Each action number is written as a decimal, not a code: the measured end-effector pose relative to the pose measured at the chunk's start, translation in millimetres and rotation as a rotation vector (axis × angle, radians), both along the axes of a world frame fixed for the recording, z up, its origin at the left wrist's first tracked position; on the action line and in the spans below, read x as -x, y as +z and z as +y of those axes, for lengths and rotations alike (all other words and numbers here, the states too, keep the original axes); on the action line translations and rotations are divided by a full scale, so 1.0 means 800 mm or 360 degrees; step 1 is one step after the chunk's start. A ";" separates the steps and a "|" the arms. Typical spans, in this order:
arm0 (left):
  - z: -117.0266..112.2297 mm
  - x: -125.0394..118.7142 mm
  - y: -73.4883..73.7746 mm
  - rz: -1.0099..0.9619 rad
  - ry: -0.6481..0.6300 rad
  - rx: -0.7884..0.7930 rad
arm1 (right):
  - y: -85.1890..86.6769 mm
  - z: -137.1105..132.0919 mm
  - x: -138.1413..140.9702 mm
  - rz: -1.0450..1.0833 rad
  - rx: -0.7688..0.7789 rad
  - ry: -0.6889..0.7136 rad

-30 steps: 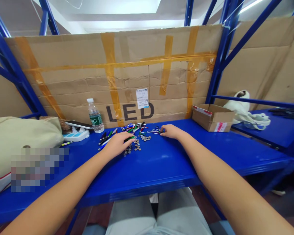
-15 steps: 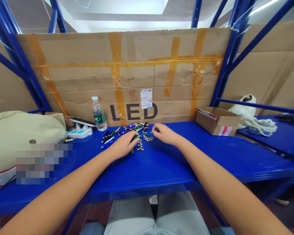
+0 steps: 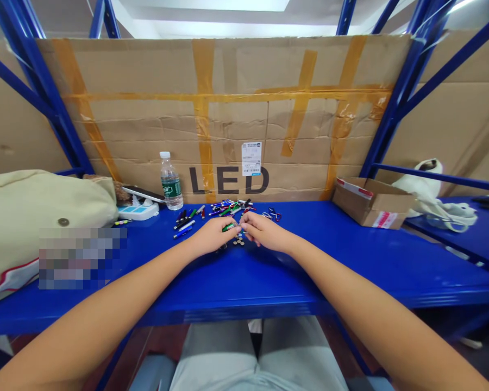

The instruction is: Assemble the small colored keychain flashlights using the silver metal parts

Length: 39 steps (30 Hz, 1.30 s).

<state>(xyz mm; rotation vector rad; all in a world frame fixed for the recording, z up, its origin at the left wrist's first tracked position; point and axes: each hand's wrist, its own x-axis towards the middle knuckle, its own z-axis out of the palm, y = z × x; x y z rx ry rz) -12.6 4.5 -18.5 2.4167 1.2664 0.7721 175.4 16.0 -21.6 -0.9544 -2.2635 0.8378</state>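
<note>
My left hand (image 3: 214,234) rests on the blue shelf (image 3: 269,271) with its fingers closed round a small green tube-shaped item (image 3: 228,227). My right hand (image 3: 264,231) sits just to its right, fingertips pinched at the end of that same green item. Under and between the hands lies a scatter of small round coin-like discs (image 3: 239,241). Behind them is a heap of small coloured pens or keyring lights (image 3: 224,208), and a few small clips (image 3: 274,215) lie to the right.
A water bottle (image 3: 171,181), a phone (image 3: 142,193) on a white power strip (image 3: 136,210) and a cream bag (image 3: 32,222) stand at the left. An open cardboard box (image 3: 370,202) sits right. Taped cardboard marked LED (image 3: 228,119) backs the shelf.
My right hand has come left from the clips to meet my left hand over the discs. The left hand has lifted the green item slightly. The camera view has tilted and shifted a little.
</note>
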 end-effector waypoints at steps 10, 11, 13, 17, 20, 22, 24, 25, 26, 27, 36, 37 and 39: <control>0.003 -0.002 -0.004 -0.0045 -0.0063 0.0117 | -0.003 -0.002 0.005 -0.0030 -0.0230 -0.0033; 0.003 -0.002 -0.004 -0.0049 -0.0043 0.0109 | -0.003 -0.002 0.004 -0.0058 -0.0283 -0.0020; 0.004 0.000 -0.001 -0.0084 0.0036 0.0081 | -0.002 -0.001 0.002 -0.0173 -0.0431 -0.0023; 0.006 0.005 0.003 -0.0144 0.0138 0.0026 | 0.000 -0.004 0.002 -0.0698 -0.0742 -0.0240; 0.005 0.004 0.003 -0.0100 0.0164 -0.0015 | 0.000 -0.008 0.005 -0.0983 -0.0912 -0.0332; 0.003 0.001 0.003 -0.0064 0.0175 -0.0059 | 0.000 -0.011 0.006 -0.1050 -0.1008 -0.0332; 0.001 -0.001 0.002 -0.0023 0.0147 -0.0107 | 0.000 -0.014 0.008 -0.1080 -0.1075 -0.0338; 0.000 -0.003 0.001 -0.0008 0.0127 -0.0122 | 0.001 -0.015 0.008 -0.1094 -0.1091 -0.0351; -0.001 -0.004 0.001 -0.0001 0.0108 -0.0129 | 0.001 -0.017 0.009 -0.1105 -0.1099 -0.0369; -0.002 -0.005 0.000 0.0003 0.0097 -0.0125 | 0.002 -0.018 0.010 -0.1115 -0.1099 -0.0387; -0.006 -0.007 0.003 0.0001 0.0029 -0.0081 | 0.008 -0.019 0.012 -0.1088 -0.0992 -0.0399; -0.007 -0.005 0.004 0.0020 0.0000 -0.0110 | 0.008 -0.017 0.010 -0.1043 -0.0957 -0.0390; -0.008 -0.003 0.005 0.0076 -0.0056 -0.0158 | 0.007 -0.012 0.007 -0.0929 -0.0889 -0.0364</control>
